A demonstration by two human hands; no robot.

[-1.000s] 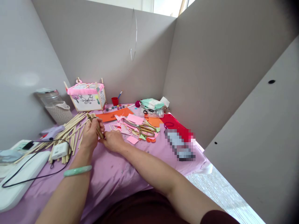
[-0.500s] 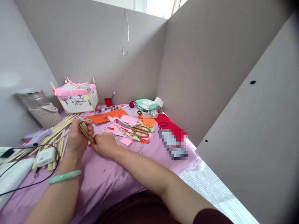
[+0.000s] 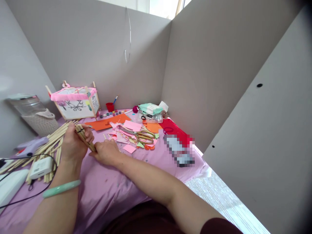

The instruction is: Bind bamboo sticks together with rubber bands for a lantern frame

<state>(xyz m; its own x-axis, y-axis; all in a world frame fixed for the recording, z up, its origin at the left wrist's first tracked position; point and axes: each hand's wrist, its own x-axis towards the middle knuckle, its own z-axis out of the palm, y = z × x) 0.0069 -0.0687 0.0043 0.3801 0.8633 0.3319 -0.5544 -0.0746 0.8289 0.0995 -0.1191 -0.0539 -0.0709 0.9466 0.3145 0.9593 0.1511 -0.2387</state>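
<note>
My left hand [image 3: 74, 143], with a green bangle [image 3: 61, 189] on its wrist, is closed round a small bundle of wooden sticks [image 3: 84, 137] that has a dark band near its upper end. My right hand [image 3: 106, 152] pinches the lower end of the same bundle. Many loose wooden sticks [image 3: 55, 138] lie on the purple cloth [image 3: 109, 188] to the left. Scissors with gold handles [image 3: 145, 136] rest on pink paper scraps [image 3: 132, 125] beyond my right hand.
A pink-rimmed paper lantern box [image 3: 75, 109] and a jar [image 3: 32, 109] stand at the back left. A white charger [image 3: 41, 168] with a black cable lies left, a blurred phone-like object [image 3: 179, 151] right. Grey partitions [image 3: 97, 42] enclose the table.
The whole view has shifted slightly, so the table things appear a little further left. Both hands keep their hold on the bundle.
</note>
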